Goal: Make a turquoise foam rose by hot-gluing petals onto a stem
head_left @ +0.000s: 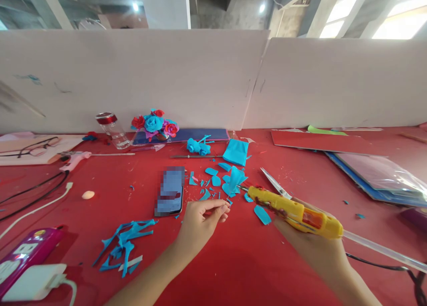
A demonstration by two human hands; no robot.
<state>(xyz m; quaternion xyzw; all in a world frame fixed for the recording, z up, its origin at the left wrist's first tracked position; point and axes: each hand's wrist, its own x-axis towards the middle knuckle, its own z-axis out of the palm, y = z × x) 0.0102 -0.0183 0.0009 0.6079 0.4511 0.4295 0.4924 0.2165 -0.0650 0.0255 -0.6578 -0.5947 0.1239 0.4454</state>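
Note:
My left hand (207,217) is closed in a pinch, with a small bit of blue paper (230,203) showing at its fingertips. Just beyond it a larger blue paper petal (236,178) stands up; whether it joins the pinched bit I cannot tell. My right hand (310,243) grips a yellow hot glue gun (296,212) from below, its fingers mostly hidden. The gun's metal nozzle (244,188) points left and is at or very near the standing petal. A clear glue stick (383,250) sticks out of its back. Loose blue petals (262,215) lie around.
Scissors (275,183) lie behind the glue gun. A phone (170,192) and blue paper scraps (125,243) are to the left, a power strip (31,257) at lower left. Toward the white partition (133,74) stand a glass bottle (115,130) and paper flowers (155,123); folders (376,177) lie right.

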